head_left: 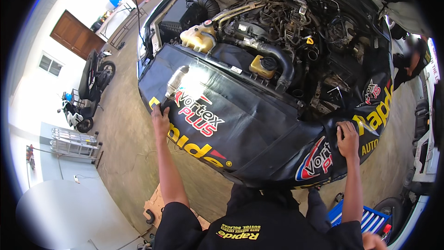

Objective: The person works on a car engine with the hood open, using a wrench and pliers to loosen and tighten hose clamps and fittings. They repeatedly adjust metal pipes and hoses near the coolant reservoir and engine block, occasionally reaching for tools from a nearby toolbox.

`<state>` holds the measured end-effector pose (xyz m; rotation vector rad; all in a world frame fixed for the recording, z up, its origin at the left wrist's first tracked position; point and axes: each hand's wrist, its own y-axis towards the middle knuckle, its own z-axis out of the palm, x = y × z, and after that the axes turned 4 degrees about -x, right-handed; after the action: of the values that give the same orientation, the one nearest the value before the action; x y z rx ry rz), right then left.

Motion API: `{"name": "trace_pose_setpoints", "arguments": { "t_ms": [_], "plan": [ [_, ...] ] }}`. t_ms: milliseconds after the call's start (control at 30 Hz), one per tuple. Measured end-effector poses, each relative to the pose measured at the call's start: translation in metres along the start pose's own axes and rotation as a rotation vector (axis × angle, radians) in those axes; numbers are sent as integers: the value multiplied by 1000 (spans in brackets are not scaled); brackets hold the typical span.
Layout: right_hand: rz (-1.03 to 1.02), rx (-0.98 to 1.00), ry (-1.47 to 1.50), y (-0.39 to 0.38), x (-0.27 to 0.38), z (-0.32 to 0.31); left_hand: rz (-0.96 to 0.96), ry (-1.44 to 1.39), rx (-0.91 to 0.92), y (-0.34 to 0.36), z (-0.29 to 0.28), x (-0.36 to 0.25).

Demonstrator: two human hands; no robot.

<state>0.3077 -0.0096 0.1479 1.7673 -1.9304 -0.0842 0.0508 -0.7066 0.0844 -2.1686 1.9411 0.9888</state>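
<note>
Black vinyl-like cover (259,132) spreads before an open engine bay (277,23). Lit work lamp (176,82) over it, just beyond the left hand (160,118), long axis slanting forward and rightward; left fingers curled at its near end, grip unclear. Right hand (348,140) well apart, fingers bent against the cover, hold unclear. Concrete floor (121,150) around; motorcycle (89,78) leftward.

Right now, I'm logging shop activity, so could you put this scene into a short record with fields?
Left hand: at the lower end of a lit lamp; grip unclear
Right hand: on the black cover, fingers curled
Engine: exposed, beyond the cover
Left background: motorcycles, metal ladder
Right background: another person
</note>
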Motion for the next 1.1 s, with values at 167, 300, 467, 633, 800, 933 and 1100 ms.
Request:
{"name": "trace_pose_setpoints", "arguments": {
  "t_ms": [167, 300, 467, 633, 800, 933, 1100],
  "plan": [
    [21, -32, -26, -3, 4, 1, 81, 122, -59, 0, -2, 7],
    [27, -39, -62, 2, 14, 5, 60, -40, 61, 13, -16, 13],
    [54, -83, -60, 4, 13, 9, 78, -156, 184, 31, -24, 13],
    [213, -152, -135, 4, 34, 17, 4, -349, 296, 54, -34, -6],
    [416, -383, -75, 56, 105, 41, 297, -400, 165, 151, -58, 6],
    [427, -518, -38, 124, 142, 49, 262, -738, -30, 246, -62, -123],
    [368, -643, 201, 252, 165, 81, 184, -1248, 6, 262, 23, -280]
  ]
}}
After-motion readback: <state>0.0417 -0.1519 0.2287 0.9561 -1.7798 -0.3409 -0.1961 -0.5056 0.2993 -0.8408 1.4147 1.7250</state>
